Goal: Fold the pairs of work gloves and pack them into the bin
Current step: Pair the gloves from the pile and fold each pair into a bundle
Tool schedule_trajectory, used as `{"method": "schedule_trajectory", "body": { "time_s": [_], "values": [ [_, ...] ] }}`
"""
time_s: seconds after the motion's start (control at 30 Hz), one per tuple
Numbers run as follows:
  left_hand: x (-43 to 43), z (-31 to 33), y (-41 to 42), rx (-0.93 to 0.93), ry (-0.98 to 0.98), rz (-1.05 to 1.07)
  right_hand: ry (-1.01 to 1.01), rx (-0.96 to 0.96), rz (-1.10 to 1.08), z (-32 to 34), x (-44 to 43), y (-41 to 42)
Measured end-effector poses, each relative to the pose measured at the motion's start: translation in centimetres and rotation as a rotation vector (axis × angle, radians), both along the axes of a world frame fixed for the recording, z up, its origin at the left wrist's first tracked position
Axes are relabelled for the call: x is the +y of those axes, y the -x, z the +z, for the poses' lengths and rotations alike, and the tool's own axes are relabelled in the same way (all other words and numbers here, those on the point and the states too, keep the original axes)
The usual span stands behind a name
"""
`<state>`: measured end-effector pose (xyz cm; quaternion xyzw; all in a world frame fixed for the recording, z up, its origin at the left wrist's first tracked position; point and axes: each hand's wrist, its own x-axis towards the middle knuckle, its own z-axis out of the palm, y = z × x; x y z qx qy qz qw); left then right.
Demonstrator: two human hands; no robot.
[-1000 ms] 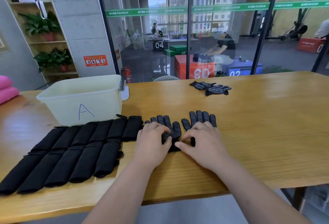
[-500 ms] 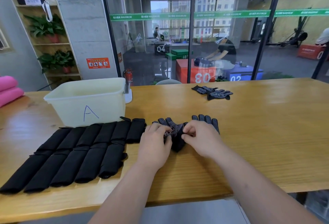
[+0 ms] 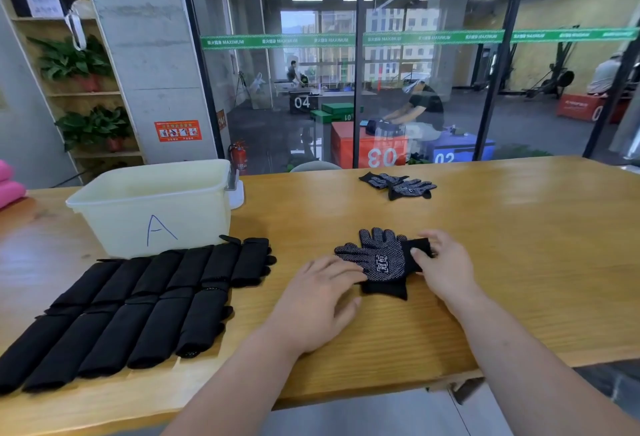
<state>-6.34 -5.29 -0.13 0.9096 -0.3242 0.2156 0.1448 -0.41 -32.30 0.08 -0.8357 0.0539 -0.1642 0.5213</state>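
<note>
Between the fingers (image 3: 341, 271): glove pair (image 3: 381, 259), newly stacked on the counter (image 3: 519, 262).
Left hand (image 3: 322, 300) presses it flat-fingered; right hand (image 3: 446, 269) pinches the cuff. Side by side a second ago, the gloves look ready for folding; bin (image 3: 156, 207) beyond, left.

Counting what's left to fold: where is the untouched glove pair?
In the head view, the untouched glove pair lies far back on the table, right of the bin, beyond the gloves being folded.

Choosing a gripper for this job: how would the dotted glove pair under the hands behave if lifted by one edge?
Probably floppy: the glove pair lies flat and creased, so it should droop. Its raised dots suggest grip, not sliding, on the table. Likely light: the right hand pinches its cuff.
</note>
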Motion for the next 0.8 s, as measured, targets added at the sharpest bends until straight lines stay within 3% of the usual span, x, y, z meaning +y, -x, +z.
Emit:
{"method": "schedule_trajectory", "body": {
  "time_s": [0.13, 0.57, 0.8],
  "values": [
    [-0.2, 0.0, -0.1, 0.049, -0.077, -0.054, -0.004, -0.003, 0.059, 2.0, 1.4, 1.4],
    [-0.2, 0.2, 0.3, -0.038, -0.015, -0.081, -0.033, -0.17, 0.192, 7.8, 3.3, -0.2],
    [0.1, 0.3, 0.5, -0.044, 0.089, 0.041, -0.112, -0.292, 0.186, 11.4, 3.3, 0.0]
  ]
}}
